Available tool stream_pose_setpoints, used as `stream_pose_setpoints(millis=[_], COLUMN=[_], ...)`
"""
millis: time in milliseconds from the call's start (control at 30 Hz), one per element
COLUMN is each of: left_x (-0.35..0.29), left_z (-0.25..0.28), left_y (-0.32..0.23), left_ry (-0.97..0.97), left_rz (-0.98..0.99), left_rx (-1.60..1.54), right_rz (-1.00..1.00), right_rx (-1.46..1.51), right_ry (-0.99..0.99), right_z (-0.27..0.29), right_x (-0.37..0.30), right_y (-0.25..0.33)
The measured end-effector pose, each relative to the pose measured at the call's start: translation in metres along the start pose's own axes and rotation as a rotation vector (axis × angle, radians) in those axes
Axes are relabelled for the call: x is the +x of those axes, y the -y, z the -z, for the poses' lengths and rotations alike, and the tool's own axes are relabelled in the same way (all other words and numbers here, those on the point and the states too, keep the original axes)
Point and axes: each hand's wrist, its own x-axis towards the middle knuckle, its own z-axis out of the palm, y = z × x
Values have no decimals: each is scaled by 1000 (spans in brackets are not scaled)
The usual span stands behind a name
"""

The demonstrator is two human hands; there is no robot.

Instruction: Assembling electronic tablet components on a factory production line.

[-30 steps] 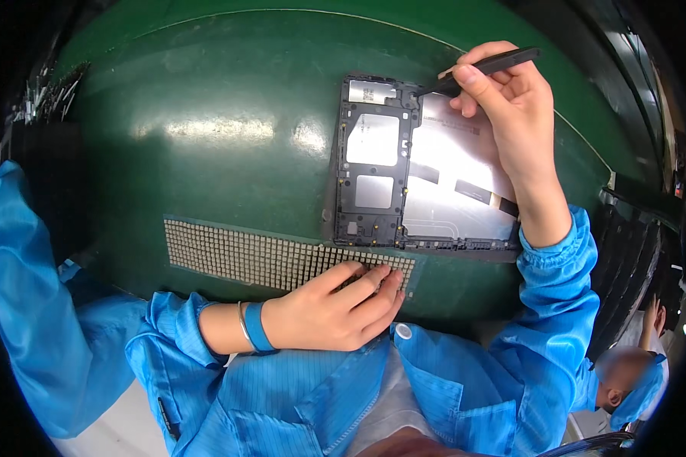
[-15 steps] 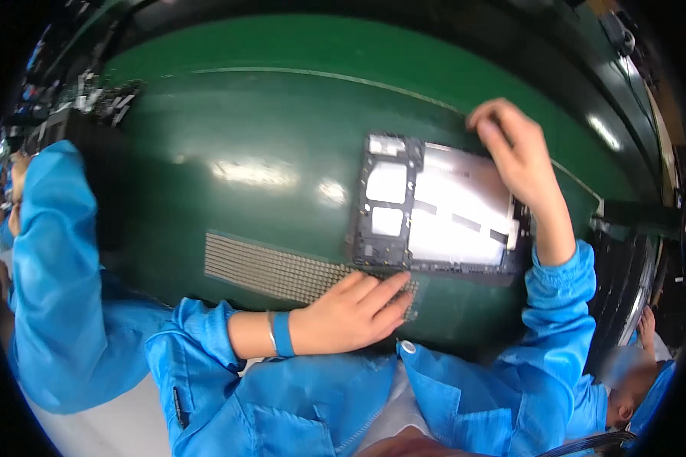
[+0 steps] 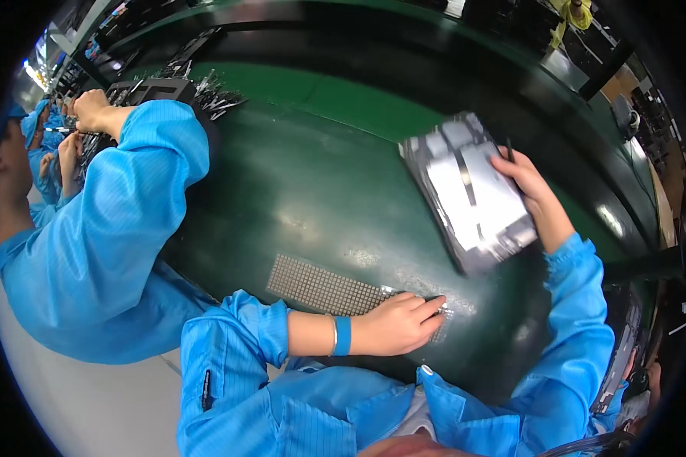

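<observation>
My right hand [image 3: 532, 183] grips the edge of a tablet screen panel [image 3: 476, 186], its thumb lying on the silver back. The panel has a dark frame with pale cutouts at its far end and is blurred by motion, tilted above the green table. Near the table's front edge, my left hand [image 3: 396, 324] rests palm down on the right end of a sheet of small grey squares [image 3: 316, 283]. Its fingers are stretched over the sheet, and a shiny clear strip shows around the fingertips. Whether a square sticks to a finger is too small to tell.
A co-worker's blue sleeve [image 3: 137, 206] reaches in along the left, that person's hand [image 3: 91, 110] by a black tray [image 3: 152, 90]. A pile of thin dark and silver strips [image 3: 217, 99] lies beside it. A raised dark ledge [image 3: 343, 57] runs along the table's back.
My right hand has taken hold of the screen panel, which lay flat, and has lifted and turned it. My left hand stays on the sheet. The view has shifted, showing more of the co-worker.
</observation>
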Motion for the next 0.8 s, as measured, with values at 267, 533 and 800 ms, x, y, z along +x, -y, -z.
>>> stream_pose_setpoints(millis=[267, 533, 800], left_x=[-7, -8, 2], left_z=[-13, -8, 0], left_y=[8, 2, 1], left_ry=[-9, 40, 100], left_rz=[-25, -30, -64], left_rx=[40, 23, 76], right_rz=[176, 222, 306], right_rx=[160, -440, -1200], right_ry=[-603, -321, -979], right_z=[-128, -99, -66], right_x=[215, 76, -299], right_y=[5, 39, 29])
